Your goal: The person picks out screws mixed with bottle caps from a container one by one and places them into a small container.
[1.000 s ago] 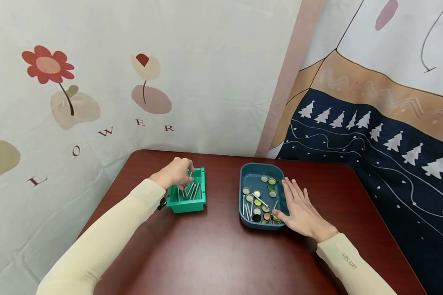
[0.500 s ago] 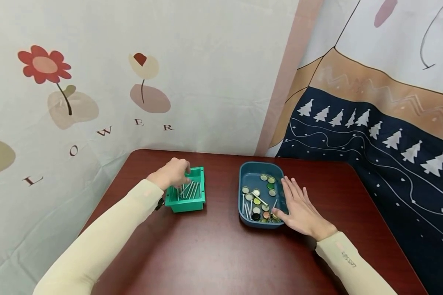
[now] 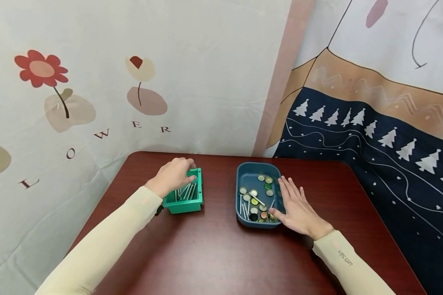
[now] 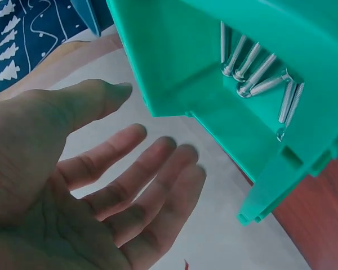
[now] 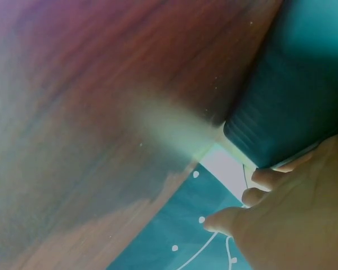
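In the head view my left hand is over the rear left part of a green bin. The left wrist view shows this hand with thumb and fingers apart and nothing between them. Several silver bolts with rounded heads lie inside the bin. My right hand rests with extended fingers along the right rim of a blue tray. Inside that tray are several bottle caps and some bolts. The right wrist view shows the tray's dark outer side beside the fingers.
Both containers stand on a reddish-brown table, with bare tabletop between them. A printed cloth hangs behind the table's far edge. A dark blue part with white trees is on the right.
A second ago my left fingers pinched what looks like a bolt over the green bin. They have let go and spread, and the hand has lifted slightly. The right hand has stayed at the tray.
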`<state>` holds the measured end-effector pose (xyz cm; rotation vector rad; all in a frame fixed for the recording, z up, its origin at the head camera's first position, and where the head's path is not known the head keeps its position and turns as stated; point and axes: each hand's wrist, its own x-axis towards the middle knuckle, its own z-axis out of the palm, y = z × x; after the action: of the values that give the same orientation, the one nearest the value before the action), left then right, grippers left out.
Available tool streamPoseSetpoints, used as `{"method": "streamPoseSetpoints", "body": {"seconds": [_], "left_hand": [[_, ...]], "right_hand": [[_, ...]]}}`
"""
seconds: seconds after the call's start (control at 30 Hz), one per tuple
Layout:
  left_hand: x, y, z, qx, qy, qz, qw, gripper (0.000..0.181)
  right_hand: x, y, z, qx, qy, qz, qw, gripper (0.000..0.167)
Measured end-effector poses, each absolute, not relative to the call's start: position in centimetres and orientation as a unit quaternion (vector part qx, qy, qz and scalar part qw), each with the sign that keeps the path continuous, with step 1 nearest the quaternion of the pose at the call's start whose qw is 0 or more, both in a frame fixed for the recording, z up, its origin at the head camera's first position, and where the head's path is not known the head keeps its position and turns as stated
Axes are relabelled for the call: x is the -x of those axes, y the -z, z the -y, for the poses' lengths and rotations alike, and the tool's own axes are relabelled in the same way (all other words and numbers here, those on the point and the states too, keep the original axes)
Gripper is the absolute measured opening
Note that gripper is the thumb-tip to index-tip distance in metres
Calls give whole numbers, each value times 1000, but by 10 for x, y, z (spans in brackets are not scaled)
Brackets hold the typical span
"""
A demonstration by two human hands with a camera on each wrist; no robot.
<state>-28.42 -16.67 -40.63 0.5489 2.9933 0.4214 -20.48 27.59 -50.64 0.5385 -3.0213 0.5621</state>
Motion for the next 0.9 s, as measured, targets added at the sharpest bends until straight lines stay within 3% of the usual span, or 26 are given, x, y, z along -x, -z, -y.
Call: {"method": "streamPoseSetpoints", "body": {"seconds": [0.53, 0.9], "left_hand": [[266, 412, 143, -258, -79, -961, -66, 56], [260, 410, 116, -311, -34, -945, -90, 68]], "right_hand": [[204, 506, -275, -173, -182, 968, 10, 108], [204, 504, -275, -171, -187, 967, 8, 107]]}}
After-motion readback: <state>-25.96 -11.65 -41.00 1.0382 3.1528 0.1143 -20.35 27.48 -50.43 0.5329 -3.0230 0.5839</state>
